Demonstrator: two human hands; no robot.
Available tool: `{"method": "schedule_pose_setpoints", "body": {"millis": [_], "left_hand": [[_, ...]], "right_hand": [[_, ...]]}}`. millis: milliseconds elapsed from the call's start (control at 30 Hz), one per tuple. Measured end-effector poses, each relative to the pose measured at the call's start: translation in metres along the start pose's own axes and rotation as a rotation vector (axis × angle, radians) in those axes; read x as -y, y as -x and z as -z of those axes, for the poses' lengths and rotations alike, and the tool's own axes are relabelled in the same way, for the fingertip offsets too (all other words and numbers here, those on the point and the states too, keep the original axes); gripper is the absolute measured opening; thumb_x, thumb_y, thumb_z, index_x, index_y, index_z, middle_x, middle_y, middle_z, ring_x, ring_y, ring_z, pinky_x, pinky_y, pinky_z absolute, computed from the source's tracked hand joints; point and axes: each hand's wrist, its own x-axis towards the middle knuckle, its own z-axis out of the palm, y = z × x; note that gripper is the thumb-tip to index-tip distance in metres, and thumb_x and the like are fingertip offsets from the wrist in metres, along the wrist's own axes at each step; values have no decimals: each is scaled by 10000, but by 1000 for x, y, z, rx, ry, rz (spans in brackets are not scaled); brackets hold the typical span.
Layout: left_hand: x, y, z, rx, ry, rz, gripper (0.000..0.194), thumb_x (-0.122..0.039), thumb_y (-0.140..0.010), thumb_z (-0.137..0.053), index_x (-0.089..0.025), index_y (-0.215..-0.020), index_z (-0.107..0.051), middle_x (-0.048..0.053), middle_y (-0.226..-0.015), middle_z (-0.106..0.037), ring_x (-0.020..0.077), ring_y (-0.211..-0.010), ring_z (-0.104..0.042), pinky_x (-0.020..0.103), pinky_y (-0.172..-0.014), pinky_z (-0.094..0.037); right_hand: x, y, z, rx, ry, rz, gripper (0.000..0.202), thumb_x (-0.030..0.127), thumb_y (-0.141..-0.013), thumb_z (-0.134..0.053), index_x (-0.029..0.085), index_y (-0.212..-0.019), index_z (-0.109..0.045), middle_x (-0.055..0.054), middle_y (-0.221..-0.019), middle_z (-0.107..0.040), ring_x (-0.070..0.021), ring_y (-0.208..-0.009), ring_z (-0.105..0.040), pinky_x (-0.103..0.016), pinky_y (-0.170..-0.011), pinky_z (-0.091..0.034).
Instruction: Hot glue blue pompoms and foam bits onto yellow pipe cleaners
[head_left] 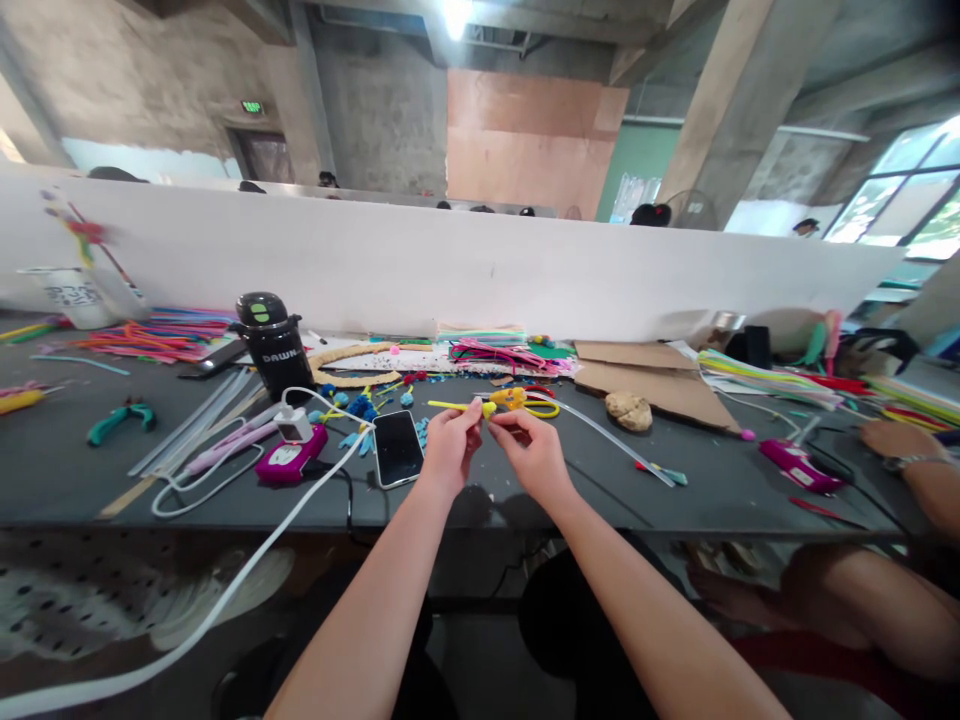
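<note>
A thin yellow fuzzy stem, like a pipe cleaner [444, 405], is pinched between the thumb and fingers of my left hand [452, 447], its free end pointing left. At its right end sits a small yellow curled or bunched part [489, 409]. My right hand [536, 455] is closed in a pinch beside that part; its fingertips hide whatever is between them. Just beyond my fingers lies an orange-yellow object [511, 398] with a yellow loop [545, 408]. A phone [398, 449] rests left of my left hand, next to blue fuzzy pieces [362, 408].
A black bottle [274, 350], a purple device with a white plug [289, 460] and a white cable [262, 560] are on the left. Cardboard [637, 375], a round tan lump [628, 411] and a clear stick [607, 440] lie right. Another person's arm [919, 450] rests at far right.
</note>
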Motion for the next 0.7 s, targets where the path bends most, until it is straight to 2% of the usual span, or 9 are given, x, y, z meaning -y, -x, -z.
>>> {"method": "schedule_pose_setpoints", "body": {"millis": [100,233,467,700], "left_hand": [[-7,3,1,70,73,37,518,-537,-637,-781,-160,-561,-435,-60,-530,-391,39,-454,-336,208,-460,-295],[-15,4,7,172,91,69,442,-429,-612,-836,-144,-589,-499,-61,-526,-396,38,-464,-338,197,-458,-271],[-17,-1,17,179,37,59,325,-358,-620,-845,-135,-684,-617,-50,-545,-490,37,-464,-383,194,-466,-267],[-27,3,25,303,-11,177,282,-360,-729,-735,-87,-799,-728,71,-692,-664,99,-585,-554,201,-540,-394]], "right_hand": [[-5,-5,6,24,-44,-53,171,331,-810,-673,175,-854,-726,-74,-842,-748,-202,-744,-687,-306,-691,-552],[-8,-10,16,69,-80,-96,198,364,-749,-730,170,-793,-724,-57,-771,-739,-196,-699,-670,-304,-673,-535],[-5,-12,23,131,-177,-156,236,392,-735,-751,167,-800,-723,-38,-744,-713,-172,-677,-641,-290,-667,-510],[-6,-12,25,93,-253,-205,262,417,-753,-738,163,-811,-710,-30,-692,-676,-154,-640,-603,-284,-639,-486]]}}
